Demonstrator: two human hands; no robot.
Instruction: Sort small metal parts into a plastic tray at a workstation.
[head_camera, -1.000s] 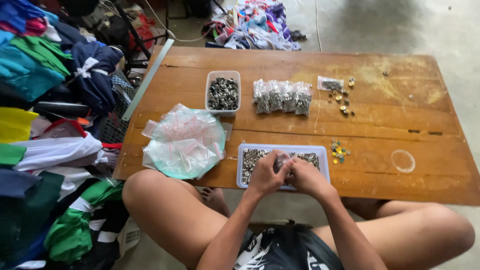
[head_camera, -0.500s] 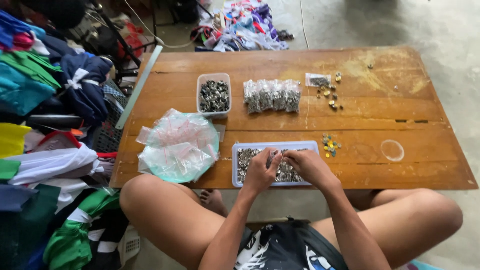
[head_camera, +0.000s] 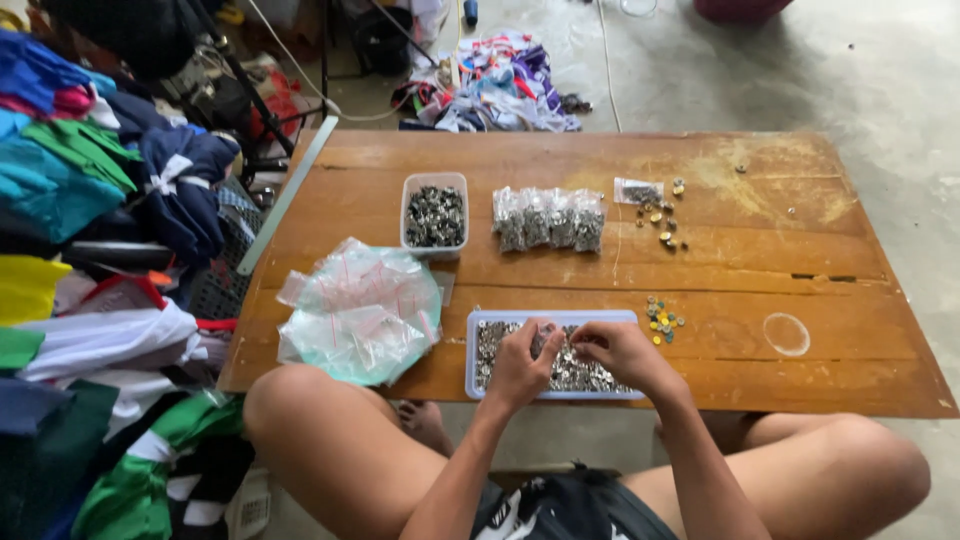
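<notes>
Over the shallow rectangular white plastic tray of small silvery metal pieces (head_camera: 480, 345), long axis three-to-nine o'clock at the wooden table (head_camera: 820, 380) near edge, left hand (head_camera: 520, 365) and right hand (head_camera: 622, 352) meet, fingers pinched; what they pinch is too small to tell.

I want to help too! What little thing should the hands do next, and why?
Probably pinch up a few metal bits: both the left hand and right hand sit over the tray full of them, beside a pile of empty bags.
</notes>
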